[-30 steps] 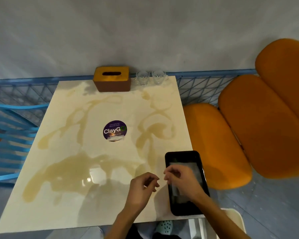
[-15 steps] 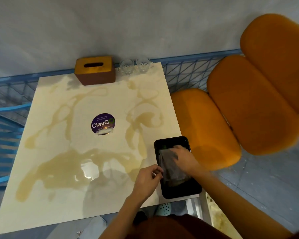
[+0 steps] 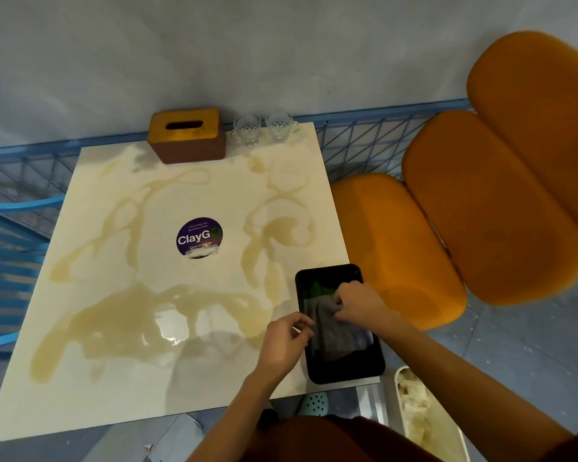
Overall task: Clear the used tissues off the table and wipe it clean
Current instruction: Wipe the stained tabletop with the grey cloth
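Right hand (image 3: 357, 303) moved onto the cloth (image 3: 342, 336), seemingly pinching; sticker (image 3: 199, 237) reads "ClayGo".

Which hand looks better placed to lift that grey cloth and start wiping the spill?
Right, probably. The right hand pinches the grey cloth in the black tray; the left hand is curled at the tray's left edge, its hold unclear, though nearer the spill.

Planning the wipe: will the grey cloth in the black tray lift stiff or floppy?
Probably floppy: the grey cloth lies creased and bunches where the right hand pinches it. Likely light: it looks thin, and a fingertip grip holds it.
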Action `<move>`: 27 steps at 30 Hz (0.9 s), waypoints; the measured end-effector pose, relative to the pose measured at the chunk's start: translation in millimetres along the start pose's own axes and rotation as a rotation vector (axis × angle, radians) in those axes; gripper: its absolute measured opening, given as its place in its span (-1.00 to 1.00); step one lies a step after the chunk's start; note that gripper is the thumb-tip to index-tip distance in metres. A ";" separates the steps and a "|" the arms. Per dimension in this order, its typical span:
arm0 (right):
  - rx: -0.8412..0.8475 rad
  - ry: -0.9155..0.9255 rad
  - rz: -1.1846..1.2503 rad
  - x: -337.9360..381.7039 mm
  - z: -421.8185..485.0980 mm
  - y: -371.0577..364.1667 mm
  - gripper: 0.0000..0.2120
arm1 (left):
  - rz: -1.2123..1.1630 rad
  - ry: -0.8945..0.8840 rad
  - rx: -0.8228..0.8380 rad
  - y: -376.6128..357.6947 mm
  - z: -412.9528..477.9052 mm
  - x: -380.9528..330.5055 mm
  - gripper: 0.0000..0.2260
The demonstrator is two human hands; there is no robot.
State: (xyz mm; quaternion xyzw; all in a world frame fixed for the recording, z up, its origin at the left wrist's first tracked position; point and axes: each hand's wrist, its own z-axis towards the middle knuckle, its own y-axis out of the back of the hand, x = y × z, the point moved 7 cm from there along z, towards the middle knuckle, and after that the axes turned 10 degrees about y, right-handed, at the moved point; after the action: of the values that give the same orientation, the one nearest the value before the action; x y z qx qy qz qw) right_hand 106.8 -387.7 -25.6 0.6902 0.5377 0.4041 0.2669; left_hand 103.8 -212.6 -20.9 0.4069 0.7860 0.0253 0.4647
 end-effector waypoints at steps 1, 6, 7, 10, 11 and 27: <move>-0.014 0.012 0.012 1.6 -4.9 2.3 -0.67 | -0.021 0.006 -0.020 1.3 -0.6 2.2 -0.83; -0.106 0.041 0.341 10.8 -28.7 3.6 -0.87 | -0.152 0.019 -0.088 5.6 -10.5 7.6 -0.82; -0.132 0.034 0.446 12.4 -33.4 5.4 -0.86 | -0.186 0.030 -0.084 4.4 -12.7 8.0 -0.80; -0.170 0.037 0.775 25.6 -42.6 11.8 -0.87 | -0.305 0.069 -0.094 4.5 -18.9 12.6 -0.74; -0.169 0.040 0.906 32.7 -46.1 13.2 -0.87 | -0.351 0.077 -0.109 6.5 -21.7 15.2 -0.72; -0.100 0.033 1.549 155.7 -31.7 -37.4 -0.77 | -0.681 0.063 -0.345 100.2 -67.6 84.3 -0.94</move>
State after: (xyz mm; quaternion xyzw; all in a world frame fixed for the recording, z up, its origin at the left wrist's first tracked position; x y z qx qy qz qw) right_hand 75.2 -230.3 3.3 0.8502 -0.1129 0.5095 -0.0688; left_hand 94.8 -67.0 -0.5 0.0374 0.8742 0.0141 0.4840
